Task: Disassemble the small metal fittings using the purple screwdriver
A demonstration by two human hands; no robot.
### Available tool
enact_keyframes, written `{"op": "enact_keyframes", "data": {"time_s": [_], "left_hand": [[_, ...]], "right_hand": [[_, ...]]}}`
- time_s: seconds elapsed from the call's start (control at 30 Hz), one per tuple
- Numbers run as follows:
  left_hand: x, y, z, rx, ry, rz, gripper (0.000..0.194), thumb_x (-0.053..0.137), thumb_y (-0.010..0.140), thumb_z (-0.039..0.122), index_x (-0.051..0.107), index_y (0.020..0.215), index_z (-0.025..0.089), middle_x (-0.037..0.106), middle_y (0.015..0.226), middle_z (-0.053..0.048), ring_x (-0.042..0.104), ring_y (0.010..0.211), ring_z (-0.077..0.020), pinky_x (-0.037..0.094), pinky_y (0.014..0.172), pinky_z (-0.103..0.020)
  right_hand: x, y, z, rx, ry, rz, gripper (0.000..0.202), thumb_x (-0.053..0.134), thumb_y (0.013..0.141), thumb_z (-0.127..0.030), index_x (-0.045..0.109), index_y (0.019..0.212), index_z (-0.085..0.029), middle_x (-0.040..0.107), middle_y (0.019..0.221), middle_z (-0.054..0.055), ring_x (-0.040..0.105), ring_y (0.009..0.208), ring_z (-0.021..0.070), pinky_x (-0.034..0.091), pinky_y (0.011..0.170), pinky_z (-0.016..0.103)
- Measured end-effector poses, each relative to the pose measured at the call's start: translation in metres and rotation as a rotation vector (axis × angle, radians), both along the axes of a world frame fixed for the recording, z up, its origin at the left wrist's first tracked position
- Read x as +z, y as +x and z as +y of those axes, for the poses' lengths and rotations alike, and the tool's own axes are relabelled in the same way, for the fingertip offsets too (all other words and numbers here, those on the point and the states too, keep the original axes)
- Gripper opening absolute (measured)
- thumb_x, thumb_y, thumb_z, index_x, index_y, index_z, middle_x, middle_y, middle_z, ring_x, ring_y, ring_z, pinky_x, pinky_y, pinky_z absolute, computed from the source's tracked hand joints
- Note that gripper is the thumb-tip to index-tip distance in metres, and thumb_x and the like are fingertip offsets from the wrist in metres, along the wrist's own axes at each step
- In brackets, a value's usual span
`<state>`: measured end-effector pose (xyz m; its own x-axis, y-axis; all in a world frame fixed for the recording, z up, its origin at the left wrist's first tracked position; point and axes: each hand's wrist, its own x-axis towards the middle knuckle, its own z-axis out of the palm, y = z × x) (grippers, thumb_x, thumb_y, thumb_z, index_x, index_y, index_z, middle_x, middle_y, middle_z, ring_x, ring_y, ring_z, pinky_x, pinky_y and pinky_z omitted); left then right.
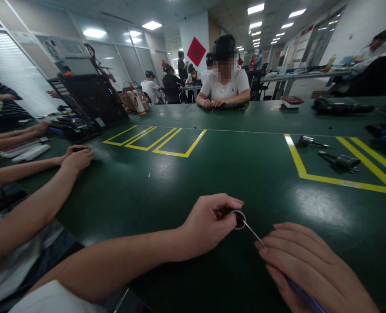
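Nearest the camera, at five o'clock, the right hand (310, 265) lies over a screwdriver (279, 265), fingers pressed together along its purple handle, while the thin bright metal shaft runs up toward eleven o'clock. Its tip meets a small round part (239, 218), dark with a shiny ring rim, pinched between thumb and curled fingers of the left hand (209, 226) on the smooth, glossy green table (166, 182). At two o'clock, inside yellow tape lines (339, 180), lie two metal cylinders (343, 161).
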<state>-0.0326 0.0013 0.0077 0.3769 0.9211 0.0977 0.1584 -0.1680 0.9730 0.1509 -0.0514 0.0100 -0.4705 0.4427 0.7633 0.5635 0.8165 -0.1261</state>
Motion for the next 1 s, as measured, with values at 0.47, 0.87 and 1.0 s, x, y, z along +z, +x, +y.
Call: {"op": "enact_keyframes", "data": {"time_s": [0.47,0.87,1.0], "left_hand": [[-0.0012,0.0,0.0002,-0.008,0.07,0.06,0.016,0.055,0.071,0.006,0.066,0.083,0.007,0.07,0.099,-0.015,0.068,0.087,-0.0189,0.055,0.071,-0.025],[0.0003,0.0004,0.0002,0.008,0.062,0.08,0.017,0.056,0.07,0.006,0.067,0.083,0.007,0.07,0.1,-0.015,0.068,0.085,-0.0195,0.055,0.068,-0.025],[0.0,0.0005,-0.0006,0.015,0.04,0.074,0.017,0.057,0.069,0.006,0.067,0.082,0.008,0.07,0.099,-0.015,0.068,0.086,-0.0195,0.055,0.069,-0.025]], "right_hand": [[-0.0041,0.0017,0.0027,-0.002,0.039,-0.073,0.021,0.046,0.083,-0.008,0.064,0.084,-0.019,0.075,0.075,0.0,0.071,0.07,0.0124,0.055,0.08,0.025],[-0.003,-0.0001,0.0016,0.008,0.027,-0.072,0.022,0.045,0.082,-0.006,0.064,0.084,-0.017,0.075,0.075,0.001,0.071,0.071,0.0125,0.054,0.083,0.025],[-0.0032,-0.0001,0.0011,-0.003,0.027,-0.047,0.022,0.046,0.081,-0.006,0.064,0.083,-0.018,0.075,0.074,0.001,0.071,0.072,0.0119,0.054,0.084,0.024]]}}
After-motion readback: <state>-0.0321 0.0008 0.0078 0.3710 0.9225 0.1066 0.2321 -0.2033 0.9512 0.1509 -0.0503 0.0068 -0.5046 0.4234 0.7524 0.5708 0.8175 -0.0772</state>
